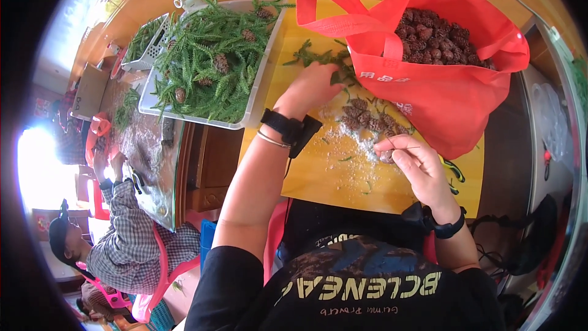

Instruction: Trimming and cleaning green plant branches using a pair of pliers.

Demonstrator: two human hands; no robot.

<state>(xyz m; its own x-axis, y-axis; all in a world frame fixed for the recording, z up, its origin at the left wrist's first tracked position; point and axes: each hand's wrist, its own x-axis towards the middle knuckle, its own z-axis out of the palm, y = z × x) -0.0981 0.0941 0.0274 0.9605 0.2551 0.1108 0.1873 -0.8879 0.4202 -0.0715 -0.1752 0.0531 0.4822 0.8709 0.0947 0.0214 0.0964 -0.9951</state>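
Observation:
My left hand (313, 87) reaches over the yellow tabletop to some green artificial pine sprigs (338, 58). Its fingers are curled at one sprig, partly out of sight. Between the fingertips of my right hand (420, 167) is a pine cone (387, 157), with a thin wire running out from it. Several loose brown pine cones (361, 114) lie in a heap between my hands, beside white crumbs (366, 146) scattered on the yellow surface.
A red bag (422, 98) full of pine cones stands at the far right. Left of my arm, a white tray (250, 107) holds green sprigs and cones. Black-and-yellow-handled pliers (453, 170) lie near my right wrist. Another person in a checked shirt (138, 233) works at a glass-topped table.

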